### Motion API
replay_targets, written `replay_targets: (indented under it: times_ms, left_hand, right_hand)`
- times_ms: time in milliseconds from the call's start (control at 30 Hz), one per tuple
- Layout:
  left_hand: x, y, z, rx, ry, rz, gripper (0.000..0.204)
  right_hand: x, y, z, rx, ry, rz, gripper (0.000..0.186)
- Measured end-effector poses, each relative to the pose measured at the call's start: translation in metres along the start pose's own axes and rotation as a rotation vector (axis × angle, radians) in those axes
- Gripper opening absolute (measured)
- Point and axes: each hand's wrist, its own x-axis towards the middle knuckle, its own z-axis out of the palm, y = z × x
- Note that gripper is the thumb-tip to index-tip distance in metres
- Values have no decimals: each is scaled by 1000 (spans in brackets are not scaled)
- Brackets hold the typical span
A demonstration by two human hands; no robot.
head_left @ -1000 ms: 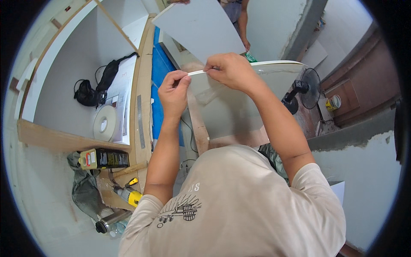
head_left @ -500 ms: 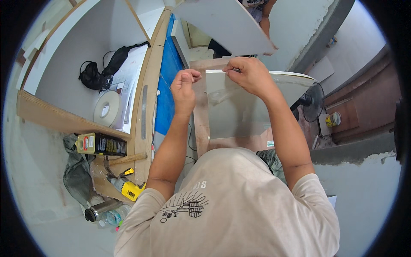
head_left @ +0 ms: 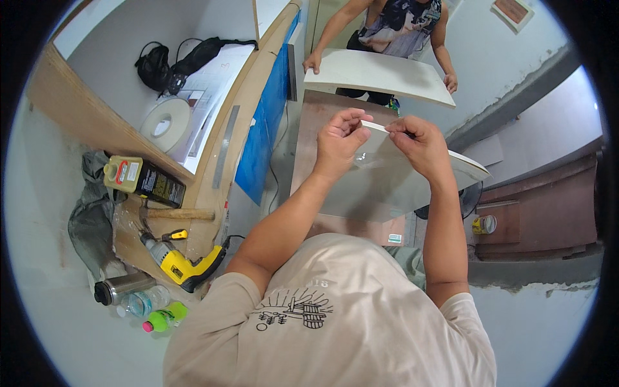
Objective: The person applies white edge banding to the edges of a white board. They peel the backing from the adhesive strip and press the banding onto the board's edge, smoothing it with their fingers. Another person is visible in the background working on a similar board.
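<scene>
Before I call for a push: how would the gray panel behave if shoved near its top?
The gray panel would likely tip, since it seems upright and its white edge is thin. It is probably stiff, as its face looks flat. It may be weighty, being much broader than the right hand beside that edge.

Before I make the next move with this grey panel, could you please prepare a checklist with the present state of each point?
1. Left hand gripping the grey panel's corner firmly: cannot tell.
2. Right hand at its white top edge: ok.
3. White panel opposite, held at both ends by the co-worker: ok.
4. Yellow power drill away from your hands: ok.
5. Fan clear of the grey panel: cannot tell, partly hidden.
</scene>
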Motion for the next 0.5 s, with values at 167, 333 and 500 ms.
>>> replay_targets:
  times_ms: [167, 333, 500]
  left_hand:
    - [-5, 0, 3, -14, 22, -24, 34]
    - [-7, 1, 3, 14, 39, -47, 32]
    - [-6, 4, 8, -4, 67, -29, 29]
  right_hand:
    - [-1, 3, 2, 14, -14, 77, 14]
    - [-3, -1, 3, 28, -10, 83, 13]
    - [-2, 0, 3, 48, -16, 63, 13]
